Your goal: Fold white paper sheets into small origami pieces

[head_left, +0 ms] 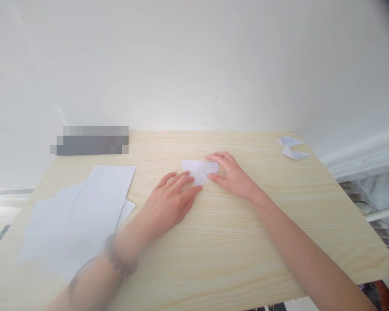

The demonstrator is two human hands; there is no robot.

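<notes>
A small folded piece of white paper (199, 169) lies on the wooden table, straight along its far edge and narrowing to a point towards me. My left hand (173, 198) rests at its left and near edges, with the fingertips on the paper and the thumb by the lower point. At the right end, my right hand (231, 175) holds the paper between thumb and fingers, the thumb at the near side and the index finger over the far edge. A dark beaded bracelet (119, 255) circles my left wrist.
Loose white sheets (93, 207) lie overlapping on the left of the table (229, 259). Two folded paper pieces with pointed ends (296, 154) sit at the far right. A blurred-out dark object (90, 142) stands at the back left, near the white wall (194, 65).
</notes>
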